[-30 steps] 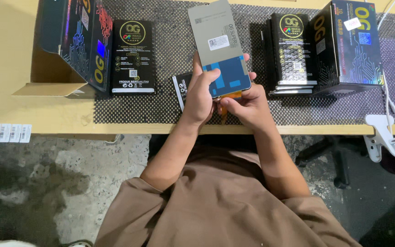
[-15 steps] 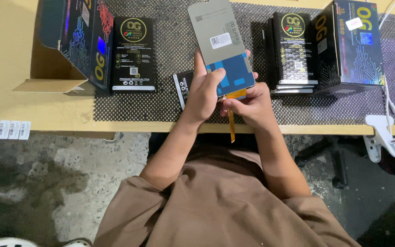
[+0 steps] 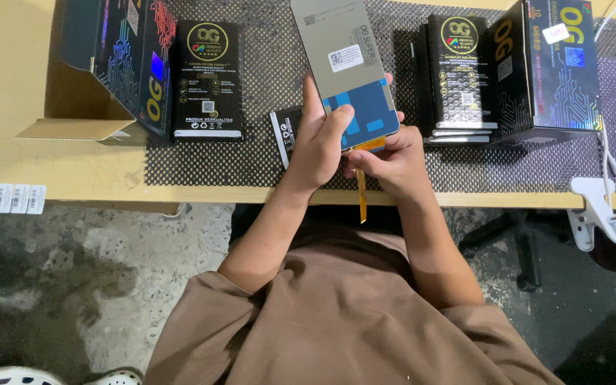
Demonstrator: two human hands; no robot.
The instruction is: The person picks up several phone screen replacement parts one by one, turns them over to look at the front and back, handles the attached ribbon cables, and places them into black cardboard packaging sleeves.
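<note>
We note left hand [image 3: 319, 142] gripping phone screen panel [image 3: 344, 68] above worktop [image 3: 8, 157], thumb across blue lower end. Right hand [image 3: 386, 160] fingers pinching orange flex cable [image 3: 361, 192] hanging below panel.

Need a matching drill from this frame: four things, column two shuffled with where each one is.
Things:
1. phone screen panel
2. orange flex ribbon
3. white clamp
4. strip of white labels

Places:
A. on the table's front edge, far left
B. gripped by the left hand, raised over the mesh mat
C. clipped to the table edge at the right
D. hanging below the panel, past the table edge, by the right hand

Pairs: 1-B, 2-D, 3-C, 4-A
</note>
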